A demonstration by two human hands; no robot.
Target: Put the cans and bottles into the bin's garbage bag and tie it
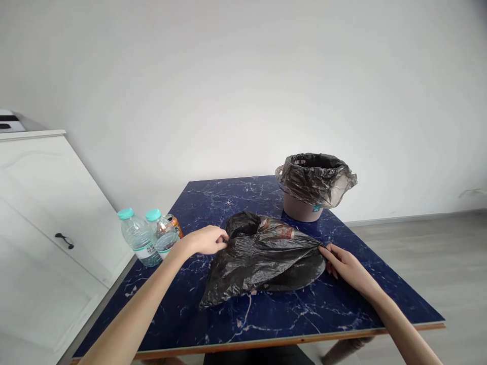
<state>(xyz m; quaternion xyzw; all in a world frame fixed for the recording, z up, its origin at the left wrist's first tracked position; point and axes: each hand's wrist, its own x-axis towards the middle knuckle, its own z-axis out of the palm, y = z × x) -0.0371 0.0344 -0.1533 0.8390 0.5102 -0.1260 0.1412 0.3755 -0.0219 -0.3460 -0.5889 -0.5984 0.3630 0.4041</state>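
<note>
A thin black plastic bag (262, 263) lies spread on the dark blue marbled table (243, 319), crumpled, its mouth facing up and away from me. At its left upper edge my left hand (209, 240) pinches the plastic. My right hand (340, 263) grips the bag's right side between thumb and fingers. Something with reddish marks shows through the plastic near the far edge; its kind is unclear. Behind the bag stands a light-coloured bin (302, 208) with a black liner (317, 180) folded over its rim.
Two clear bottles with turquoise caps, a nearer-left bottle (139, 238) and a second bottle (163, 233), stand at the table's left edge. An orange can (174, 225) is beside them. A white cabinet (45, 228) is at left, a white wall (236, 91) behind.
</note>
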